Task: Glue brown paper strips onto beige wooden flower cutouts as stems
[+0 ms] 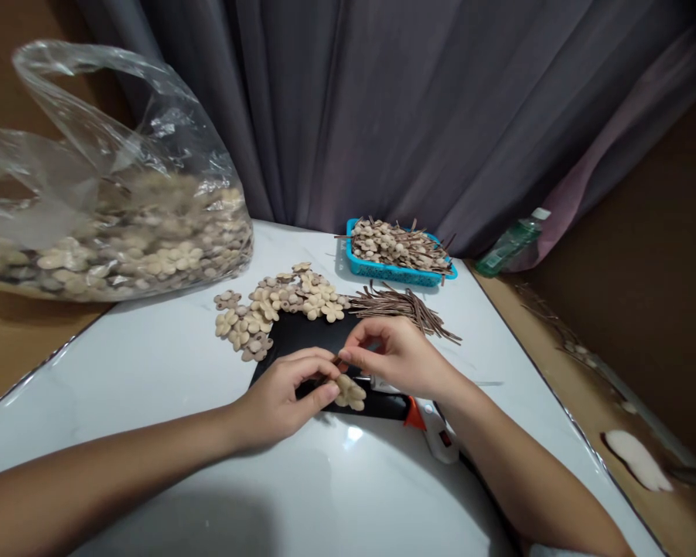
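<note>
Over a black mat, my left hand pinches a cream flower piece between thumb and fingers. My right hand is closed on a thin brown strip, whose lower end meets the flower piece at my left fingertips. Beneath my right wrist lies a white and orange tool, partly hidden, its metal tip pointing toward the flower piece. Loose cream and grey flower pieces are heaped along the mat's back left edge. A bundle of brown strips rests behind my right hand.
A clear plastic bag full of flower pieces stands at the left. At the back is a blue basket of flower pieces with strips. A green bottle stands at the right, off the white table. A dark curtain hangs behind.
</note>
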Demonstrator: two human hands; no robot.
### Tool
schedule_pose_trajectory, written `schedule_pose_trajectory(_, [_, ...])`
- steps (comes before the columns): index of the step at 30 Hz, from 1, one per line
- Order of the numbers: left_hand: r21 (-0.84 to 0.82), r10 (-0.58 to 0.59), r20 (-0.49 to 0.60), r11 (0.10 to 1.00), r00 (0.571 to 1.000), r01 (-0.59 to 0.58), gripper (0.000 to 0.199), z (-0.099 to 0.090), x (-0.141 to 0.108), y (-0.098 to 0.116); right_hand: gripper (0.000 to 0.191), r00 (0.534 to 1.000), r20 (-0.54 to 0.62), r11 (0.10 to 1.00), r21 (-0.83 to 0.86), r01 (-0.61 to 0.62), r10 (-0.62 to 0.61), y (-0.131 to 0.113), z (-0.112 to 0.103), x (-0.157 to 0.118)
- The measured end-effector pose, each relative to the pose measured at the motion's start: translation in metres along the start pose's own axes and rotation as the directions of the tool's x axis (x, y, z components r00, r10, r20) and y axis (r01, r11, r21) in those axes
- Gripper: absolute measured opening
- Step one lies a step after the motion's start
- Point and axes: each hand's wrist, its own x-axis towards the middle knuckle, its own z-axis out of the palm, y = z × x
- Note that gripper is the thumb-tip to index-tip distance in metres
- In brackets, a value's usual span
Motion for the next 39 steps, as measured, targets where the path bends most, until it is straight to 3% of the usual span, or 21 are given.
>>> schedule_pose_trajectory(9, [-0.020, -0.018, -0.011, 1.000, 1.000, 0.017, 0.013, 0.001, 0.001, -0.002, 0.025, 0.995, 0.087, 0.999, -0.004, -0.041, 0.041, 0.008, -0.013, 0.005])
schedule_pose_trajectory(13, [-0.020, -0.037, 0.010, 0.999, 0.999, 0.037, 0.014, 0.000, 0.001, -0.001, 0.021, 0.991, 0.129, 0.999, -0.003, -0.039, 0.040, 0.010, -0.009, 0.005])
schedule_pose_trajectory(21, [0.007, -0.040, 0.003, 0.999, 0.999, 0.040, 0.013, 0.000, 0.001, -0.001, 0.014, 1.000, 0.018, 0.990, -0.140, -0.004, 0.007, 0.009, -0.002, 0.005])
schedule_pose_trajectory(27, [-0.010, -0.052, -0.005, 0.999, 0.999, 0.052, 0.015, -0.002, 0.003, -0.002, 0.014, 0.988, -0.104, 0.948, -0.309, 0.077, -0.114, 0.004, 0.001, 0.003])
schedule_pose_trajectory(31, [-0.032, -0.049, -0.039, 0.998, 0.998, 0.048, 0.015, -0.001, 0.003, -0.005, 0.012, 0.948, -0.247, 0.921, -0.377, 0.095, -0.199, 0.004, -0.007, 0.001])
schedule_pose_trajectory(34, [-0.074, -0.078, -0.056, 0.995, 0.995, 0.074, 0.016, 0.002, 0.002, -0.007, 0.011, 0.873, -0.428, 0.918, -0.392, 0.056, -0.236, 0.003, -0.021, -0.004])
schedule_pose_trajectory(37, [-0.187, -0.185, -0.065, 0.968, 0.981, 0.170, 0.017, 0.003, 0.003, -0.010, 0.011, 0.786, -0.583, 0.954, -0.298, 0.029, -0.207, -0.005, -0.035, -0.015])
schedule_pose_trajectory(39, [-0.274, -0.269, -0.102, 0.933, 0.958, 0.233, 0.018, 0.003, 0.005, -0.012, 0.010, 0.780, -0.605, 0.979, -0.195, 0.052, -0.162, -0.014, -0.042, -0.025])
